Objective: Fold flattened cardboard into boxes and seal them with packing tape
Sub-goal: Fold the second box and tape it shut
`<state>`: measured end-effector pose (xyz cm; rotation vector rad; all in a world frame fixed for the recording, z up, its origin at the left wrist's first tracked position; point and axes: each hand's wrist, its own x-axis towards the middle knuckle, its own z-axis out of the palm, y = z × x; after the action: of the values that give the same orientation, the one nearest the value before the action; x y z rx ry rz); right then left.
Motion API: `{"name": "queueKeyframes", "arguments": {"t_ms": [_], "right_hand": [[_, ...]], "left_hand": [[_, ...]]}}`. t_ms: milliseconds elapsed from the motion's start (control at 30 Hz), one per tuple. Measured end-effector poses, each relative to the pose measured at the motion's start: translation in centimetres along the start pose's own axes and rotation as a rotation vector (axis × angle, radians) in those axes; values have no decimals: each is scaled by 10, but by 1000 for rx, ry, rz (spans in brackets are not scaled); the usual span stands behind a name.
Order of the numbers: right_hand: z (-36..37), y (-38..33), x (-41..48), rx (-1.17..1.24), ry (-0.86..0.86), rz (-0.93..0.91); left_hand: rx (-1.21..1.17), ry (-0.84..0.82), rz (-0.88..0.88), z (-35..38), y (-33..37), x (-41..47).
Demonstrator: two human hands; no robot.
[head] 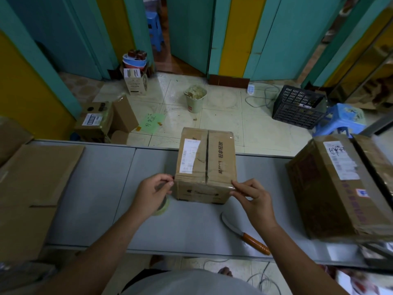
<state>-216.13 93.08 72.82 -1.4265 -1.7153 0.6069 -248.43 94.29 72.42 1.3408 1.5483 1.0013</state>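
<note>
At the bottom of the frame, your two forearms reach up over the grey table (102, 188). Right of centre, a knife (244, 233) with an orange handle lies flat on the table, blade pointing to the upper left, apart from both hands.

Your left hand (153, 192) is curled over a roll of clear tape (163, 206) that shows below the palm just above the table surface. Its thumb and forefinger are pinched together right beside the near left top corner of the small box (206, 167). Your right hand (253, 199) pinches the near right top corner of that box between thumb and forefinger; the other fingers are loosely bent. A glossy strip of tape (221, 185) runs along the near top edge between the two hands.

The small box stands upright at the centre of the frame with its far end at the table's far edge. Its top flaps are closed, and a white label sits on the left flap.

At the left of the frame, a sheet of flattened cardboard (36, 188) lies on the table. At the right, a larger box (336, 188) rests tilted, well apart from the small box.

Beyond the table, on the tiled floor, stand a full waste bin (195, 99), a black crate (297, 107) and a blue stool (340, 120).
</note>
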Motion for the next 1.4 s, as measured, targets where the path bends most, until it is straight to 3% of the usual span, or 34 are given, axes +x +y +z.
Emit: {"name": "queueKeyframes", "arguments": {"t_ms": [100,400,600,733,833,933,1067,1167,1267,1400], "right_hand": [[-2,2,1,12,-7,-16],[-6,6,11,39,-92,0],[-10,-3,14,115,-138,150],[-9,-9,11,219,-191,278],[-4,-13,11,318,-135,347],[4,-20,13,318,-57,370],[6,-25,13,345,-75,352],[3,-20,14,352,-21,361],[1,-17,18,372,68,554],[-2,-16,26,578,-102,866]], "left_hand": [[60,-98,-21,-11,-4,15],[-56,-400,-300,-36,1,70],[-286,-582,-544,-36,12,86],[-367,-395,-552,-23,17,74],[-301,-223,-535,-5,29,66],[-150,-266,-502,16,44,59],[-96,-221,-398,26,43,55],[-238,-223,-423,9,35,52],[-473,-231,-505,-7,22,49],[-733,-323,-581,-13,11,43]]}}
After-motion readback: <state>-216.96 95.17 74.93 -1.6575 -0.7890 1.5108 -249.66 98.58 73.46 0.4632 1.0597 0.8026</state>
